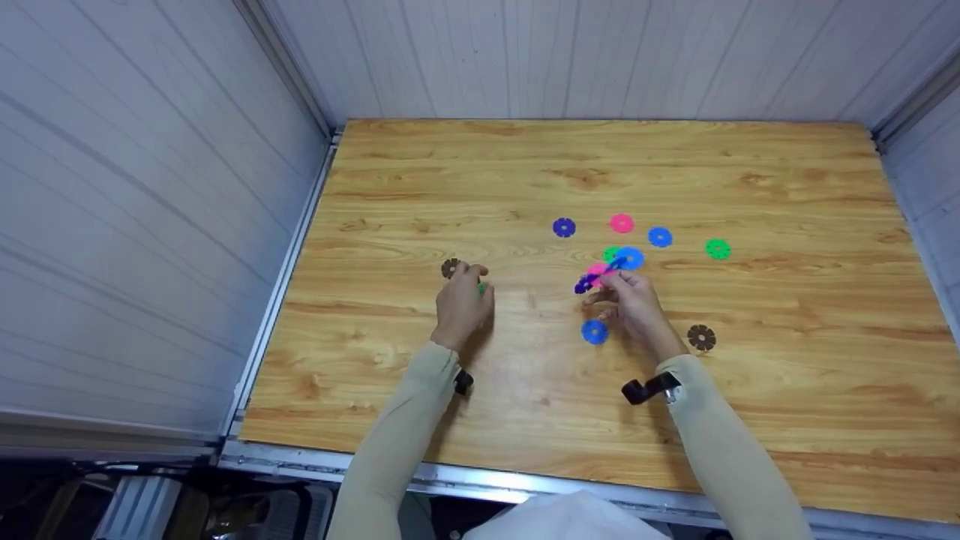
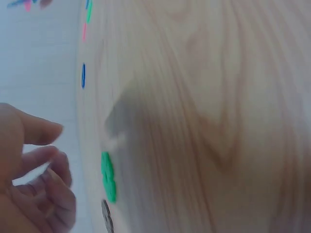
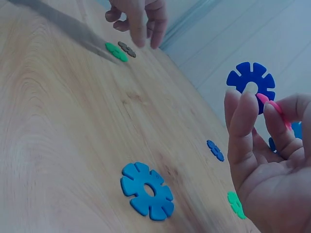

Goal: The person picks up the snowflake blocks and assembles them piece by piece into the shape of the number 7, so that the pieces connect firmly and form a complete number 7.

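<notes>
My left hand [image 1: 463, 301] hovers over the wooden table with loosely bent fingers and nothing between them. Below it lies a green notched plastic disc [image 2: 109, 177], with a brown disc [image 1: 450, 268] just beyond. My right hand [image 1: 634, 301] is raised and pinches a small group of joined notched discs. In that group a dark blue disc [image 3: 251, 80] stands upright, slotted to a pink disc [image 3: 275, 108] at the fingertips. A blue one [image 1: 618, 262] shows at the far end of the group. Part of the pink disc is hidden by the fingers.
A blue disc [image 1: 595, 331] lies by my right hand, a brown one [image 1: 701, 337] to its right. Farther back lie purple [image 1: 564, 227], pink [image 1: 622, 223], blue [image 1: 660, 237] and green [image 1: 718, 249] discs. White panel walls [image 1: 495, 60] stand round the table.
</notes>
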A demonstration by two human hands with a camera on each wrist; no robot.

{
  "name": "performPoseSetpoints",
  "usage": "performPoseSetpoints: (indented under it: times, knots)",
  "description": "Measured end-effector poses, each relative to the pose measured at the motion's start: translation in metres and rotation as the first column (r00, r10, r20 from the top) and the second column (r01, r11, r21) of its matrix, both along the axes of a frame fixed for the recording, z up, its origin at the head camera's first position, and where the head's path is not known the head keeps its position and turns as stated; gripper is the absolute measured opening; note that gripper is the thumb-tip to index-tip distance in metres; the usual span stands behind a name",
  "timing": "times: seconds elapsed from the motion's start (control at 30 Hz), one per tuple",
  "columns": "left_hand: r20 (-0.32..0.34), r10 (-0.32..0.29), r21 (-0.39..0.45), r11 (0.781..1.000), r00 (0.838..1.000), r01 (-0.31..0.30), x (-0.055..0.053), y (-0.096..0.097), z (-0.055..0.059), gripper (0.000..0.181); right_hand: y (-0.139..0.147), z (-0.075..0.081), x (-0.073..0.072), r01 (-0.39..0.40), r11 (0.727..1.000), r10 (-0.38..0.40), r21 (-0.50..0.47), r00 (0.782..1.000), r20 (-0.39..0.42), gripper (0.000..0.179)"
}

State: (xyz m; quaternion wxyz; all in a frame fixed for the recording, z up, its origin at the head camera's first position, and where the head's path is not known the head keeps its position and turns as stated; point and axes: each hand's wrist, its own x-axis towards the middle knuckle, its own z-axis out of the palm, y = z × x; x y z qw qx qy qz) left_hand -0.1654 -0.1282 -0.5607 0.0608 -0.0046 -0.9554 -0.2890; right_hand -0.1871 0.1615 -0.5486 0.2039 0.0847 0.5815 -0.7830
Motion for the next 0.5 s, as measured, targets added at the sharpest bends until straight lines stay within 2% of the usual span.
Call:
performPoseSetpoints:
  times: [0.17,0.33,0.5]
  knots:
    - [0.086,0.047,-0.033,0.998,0.995,-0.045,0.0,-0.011,-0.004,0.03,0.0,0.0,0.0,0.059,0.997,-0.058,-0.052,0.998,0.011,0.02]
    - [0.162,0.089,-0.057,0.995,0.983,-0.081,0.0,-0.02,-0.009,0.037,-0.002,-0.001,0.0,0.085,0.99,-0.085,-0.113,0.996,0.005,0.02]
    - [0.187,0.123,-0.08,0.991,0.975,-0.11,0.001,-0.022,-0.013,0.042,-0.002,-0.001,0.002,0.105,0.981,-0.107,-0.164,0.994,-0.004,0.019]
